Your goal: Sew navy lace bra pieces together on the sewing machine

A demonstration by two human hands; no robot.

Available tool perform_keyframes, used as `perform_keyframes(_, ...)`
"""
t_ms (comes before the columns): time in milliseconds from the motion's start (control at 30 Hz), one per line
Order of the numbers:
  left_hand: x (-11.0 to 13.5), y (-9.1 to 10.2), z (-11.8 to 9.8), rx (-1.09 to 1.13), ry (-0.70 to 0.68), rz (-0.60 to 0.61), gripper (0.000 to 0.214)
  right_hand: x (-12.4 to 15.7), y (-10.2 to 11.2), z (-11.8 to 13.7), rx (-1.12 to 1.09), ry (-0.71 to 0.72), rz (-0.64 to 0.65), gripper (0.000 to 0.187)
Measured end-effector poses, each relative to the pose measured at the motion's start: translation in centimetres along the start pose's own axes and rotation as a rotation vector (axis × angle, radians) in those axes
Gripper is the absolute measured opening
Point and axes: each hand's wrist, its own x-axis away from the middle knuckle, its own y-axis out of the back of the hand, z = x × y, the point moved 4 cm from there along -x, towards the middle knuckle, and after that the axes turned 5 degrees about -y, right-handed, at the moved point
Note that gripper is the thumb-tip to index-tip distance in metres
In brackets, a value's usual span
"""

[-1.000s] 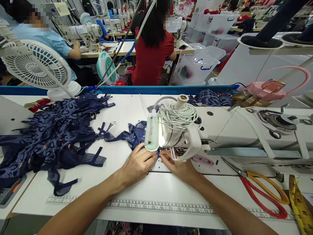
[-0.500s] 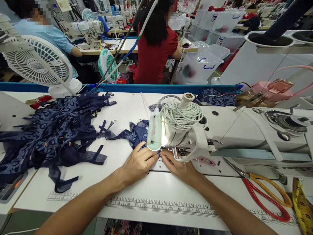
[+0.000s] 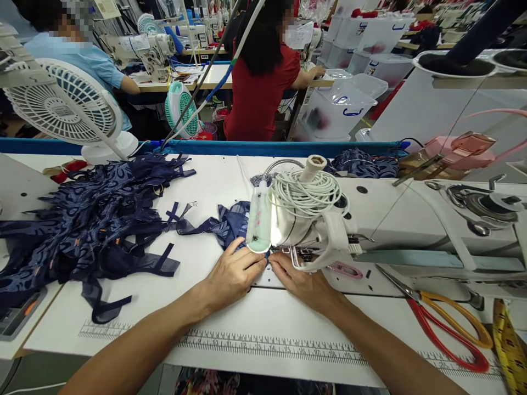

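Observation:
A navy patterned fabric piece [image 3: 234, 224] lies at the sewing machine [image 3: 294, 226], partly hidden behind its lamp [image 3: 259, 219]. My left hand [image 3: 234, 272] rests on the bed just left of the needle area, fingers together and curled on the near end of the fabric. Opposite it, my right hand [image 3: 308, 283] pinches a small bit of the same fabric, its fingertips partly under the machine head. The fingertips of both hands almost meet. A thin strap of the piece trails left toward a large pile of navy fabric pieces [image 3: 102, 219].
Red-and-orange scissors [image 3: 440, 318] lie at the right, beside a yellow tape measure [image 3: 510, 351]. A printed ruler scale [image 3: 272, 345] runs along the front edge. A white fan [image 3: 69, 104] stands back left. Two co-workers sit beyond the blue rail [image 3: 255, 148].
My hands and the fabric stay almost the same. In the background, the co-worker in red has stretched a forearm out to the right over the table.

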Motion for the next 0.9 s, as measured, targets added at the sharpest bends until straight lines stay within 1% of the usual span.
perform_keyframes(233, -0.1, 0.2, 0.0, 0.005, 0.012, 0.009, 0.029, 0.2, 0.1, -0.1, -0.051, -0.015, -0.022, 0.021)
perform_keyframes(567, 0.1, -0.1, 0.0, 0.010, 0.017, 0.011, 0.030, 0.2, -0.1, -0.1, -0.022, 0.018, -0.026, 0.016)
perform_keyframes(767, 0.1, -0.1, 0.1, 0.018, 0.019, 0.015, 0.031, -0.1, 0.4, 0.2, 0.017, 0.024, 0.013, 0.021)
perform_keyframes(900, 0.2, 0.0, 0.1, 0.056, 0.049, 0.028, 0.032, -0.2, 1.0, 0.2, 0.061, 0.071, 0.018, 0.026)
